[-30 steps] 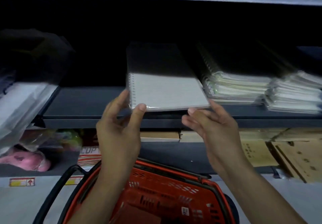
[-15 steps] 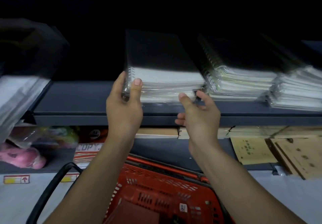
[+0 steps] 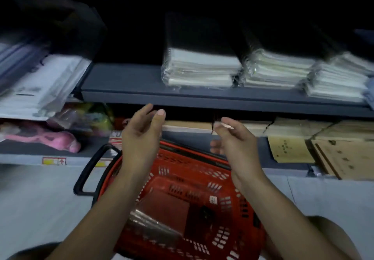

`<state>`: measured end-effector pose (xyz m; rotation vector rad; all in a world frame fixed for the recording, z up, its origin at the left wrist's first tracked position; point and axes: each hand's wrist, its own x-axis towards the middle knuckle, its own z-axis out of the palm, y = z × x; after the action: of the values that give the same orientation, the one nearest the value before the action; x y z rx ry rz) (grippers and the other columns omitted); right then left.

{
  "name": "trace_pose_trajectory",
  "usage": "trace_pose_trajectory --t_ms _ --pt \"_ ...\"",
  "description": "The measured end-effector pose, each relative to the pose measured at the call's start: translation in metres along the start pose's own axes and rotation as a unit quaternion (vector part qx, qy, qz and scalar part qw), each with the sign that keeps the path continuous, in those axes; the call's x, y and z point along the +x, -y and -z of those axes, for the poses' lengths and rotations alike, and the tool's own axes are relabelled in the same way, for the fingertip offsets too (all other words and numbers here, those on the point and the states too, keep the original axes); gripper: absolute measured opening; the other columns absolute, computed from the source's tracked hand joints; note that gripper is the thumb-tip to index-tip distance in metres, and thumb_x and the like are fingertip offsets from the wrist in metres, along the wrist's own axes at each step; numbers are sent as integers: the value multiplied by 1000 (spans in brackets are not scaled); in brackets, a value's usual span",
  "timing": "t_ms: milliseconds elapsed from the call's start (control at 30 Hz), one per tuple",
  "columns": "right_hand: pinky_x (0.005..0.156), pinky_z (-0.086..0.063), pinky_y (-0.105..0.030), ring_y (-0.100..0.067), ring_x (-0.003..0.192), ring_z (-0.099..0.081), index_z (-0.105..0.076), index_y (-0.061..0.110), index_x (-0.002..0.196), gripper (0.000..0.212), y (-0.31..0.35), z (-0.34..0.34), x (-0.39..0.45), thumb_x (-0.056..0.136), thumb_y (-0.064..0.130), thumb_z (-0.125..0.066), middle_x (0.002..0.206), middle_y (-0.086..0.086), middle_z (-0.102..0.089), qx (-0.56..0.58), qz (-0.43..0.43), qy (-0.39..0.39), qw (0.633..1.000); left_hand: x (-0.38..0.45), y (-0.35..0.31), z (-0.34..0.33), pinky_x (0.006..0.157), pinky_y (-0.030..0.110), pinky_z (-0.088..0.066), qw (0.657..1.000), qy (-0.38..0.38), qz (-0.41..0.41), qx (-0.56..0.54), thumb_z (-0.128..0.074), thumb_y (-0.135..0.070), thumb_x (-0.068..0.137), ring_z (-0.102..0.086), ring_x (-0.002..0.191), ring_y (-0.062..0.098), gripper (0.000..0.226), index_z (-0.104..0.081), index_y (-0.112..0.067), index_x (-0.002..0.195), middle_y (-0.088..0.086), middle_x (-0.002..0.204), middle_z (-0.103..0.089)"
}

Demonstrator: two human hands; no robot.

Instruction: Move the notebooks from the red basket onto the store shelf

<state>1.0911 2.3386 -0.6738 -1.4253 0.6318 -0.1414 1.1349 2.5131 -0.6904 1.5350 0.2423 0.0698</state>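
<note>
Both hands, left hand [image 3: 141,136] and right hand [image 3: 234,144], hang empty with fingers loose between the shelf [image 3: 125,81] and the red basket [image 3: 194,180]. More wrapped notebooks [image 3: 153,229] lie in the basket's near left; likely best gripped by both long edges, then laid squarely on the left stack [image 3: 200,67].

pink plush toy [image 3: 60,141]: lower shelf, left end | plastic-wrapped packets [image 3: 40,85]: upper left, tilted, blurred | brown kraft-cover books [image 3: 344,154]: lower shelf, right end, side by side | yellow-red price label [image 3: 54,161]: lower shelf's front edge, left
</note>
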Motion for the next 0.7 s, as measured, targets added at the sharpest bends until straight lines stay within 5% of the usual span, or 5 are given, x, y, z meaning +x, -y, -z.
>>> trace_pose_trajectory --t_ms 167,267,467,600,700 --pt "66 -61 -29 -16 73 -66 -63 21 123 27 -56 14 -24 97 25 -67 96 -1 -70 -59 -31 6 998 -33 49 35 101 40 -55 997 -2 69 19 -77 -30 87 -68 110 10 37 -68 -24 122 -2 118 -72" --pt "61 -59 -30 -16 66 -64 -65 16 119 25 -96 12 -29 95 22 -69 89 0 -70 -93 -69 1 993 -43 85 51 80 23 -61 993 -3 112 48 -79 -26 86 -71 95 2 37 -68 -20 121 0 119 -71" --pt "65 -58 -36 -18 63 -61 -65 12 117 22 -174 5 -28 95 17 -67 73 1 -66 -115 -171 -17 978 -50 149 67 91 22 -53 971 -17 201 132 -78 -9 85 -65 87 9 34 -68 -4 117 8 110 -70" --pt "63 -59 -39 -24 62 -64 -68 14 109 18 -221 -1 -23 92 21 -70 70 -3 -67 -169 -229 -26 958 -47 186 87 91 24 -47 933 50 186 303 -77 -16 87 -67 97 18 22 -72 -6 106 3 98 -70" --pt "85 -58 -41 -32 95 -73 -72 15 116 39 -265 -6 -15 85 39 -73 101 -8 -76 -264 -285 -6 922 -38 213 101 92 31 -50 868 118 146 461 -72 -28 86 -69 103 27 29 -72 -8 108 12 108 -75"
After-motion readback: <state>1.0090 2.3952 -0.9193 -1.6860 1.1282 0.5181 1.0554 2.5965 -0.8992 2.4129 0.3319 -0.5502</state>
